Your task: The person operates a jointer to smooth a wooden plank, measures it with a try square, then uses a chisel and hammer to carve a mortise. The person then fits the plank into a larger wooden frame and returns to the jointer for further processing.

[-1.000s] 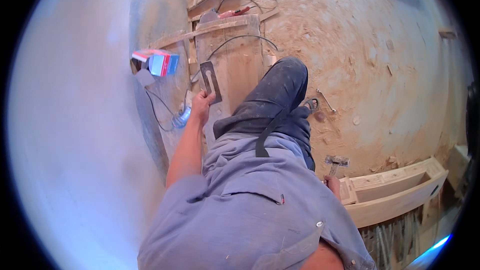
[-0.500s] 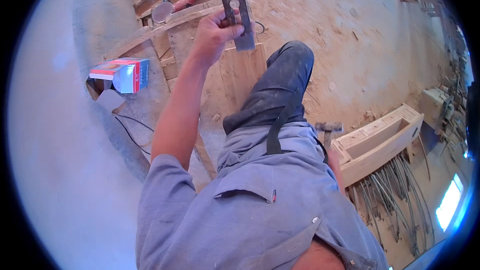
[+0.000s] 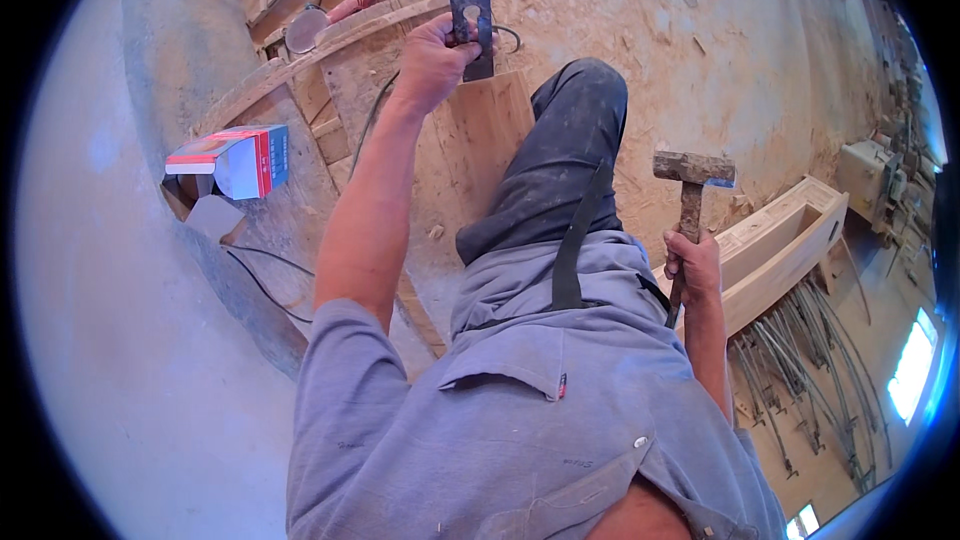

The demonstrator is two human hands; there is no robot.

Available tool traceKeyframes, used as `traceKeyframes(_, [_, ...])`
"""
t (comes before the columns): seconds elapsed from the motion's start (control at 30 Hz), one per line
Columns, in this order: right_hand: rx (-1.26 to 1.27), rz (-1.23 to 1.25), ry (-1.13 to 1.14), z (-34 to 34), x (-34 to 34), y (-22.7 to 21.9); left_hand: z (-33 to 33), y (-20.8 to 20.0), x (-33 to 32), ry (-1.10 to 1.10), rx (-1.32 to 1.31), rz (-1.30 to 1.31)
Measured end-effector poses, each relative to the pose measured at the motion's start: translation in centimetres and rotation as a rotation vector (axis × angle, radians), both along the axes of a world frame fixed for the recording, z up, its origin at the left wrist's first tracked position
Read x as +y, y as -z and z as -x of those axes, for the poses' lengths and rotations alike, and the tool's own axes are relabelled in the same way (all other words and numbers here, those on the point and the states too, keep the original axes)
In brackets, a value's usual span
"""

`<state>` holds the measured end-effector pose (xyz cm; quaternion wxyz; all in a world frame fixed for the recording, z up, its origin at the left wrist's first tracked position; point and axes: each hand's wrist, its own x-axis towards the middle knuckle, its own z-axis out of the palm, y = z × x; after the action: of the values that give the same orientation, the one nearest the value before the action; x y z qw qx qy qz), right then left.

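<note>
L hand [image 3: 432,65]: mtl plate [image 3: 485,30], R hand [image 3: 698,265]: hammer [image 3: 691,176]

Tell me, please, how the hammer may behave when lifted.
The hammer likely feels top-heavy, because its blocky head is much bulkier than its handle. It is probably stiff, as head and handle look solid. It might twist if the right hand loosens, since the head extends to both sides.

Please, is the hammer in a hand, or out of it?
In: the hammer is in the right hand, with fingers curled around it.
</note>
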<state>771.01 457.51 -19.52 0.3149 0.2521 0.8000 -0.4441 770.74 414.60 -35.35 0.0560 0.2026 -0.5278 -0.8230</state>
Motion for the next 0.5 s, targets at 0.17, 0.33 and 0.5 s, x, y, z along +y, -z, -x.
traceKeyframes(0.17, [0.005, -0.087, -0.183, -0.3, -2.2, 0.3, 0.2, -0.3, 0.8, 0.015, -0.039, 0.103])
traceKeyframes(0.33, [0.113, -0.102, -0.347, 2.5, -7.8, -1.7, -0.7, 1.2, 1.1, -0.071, -0.048, 0.24])
traceKeyframes(0.5, [0.332, 0.143, -0.359, 4.9, -12.7, -4.9, -1.7, -0.3, 2.7, -0.145, -0.094, 0.493])
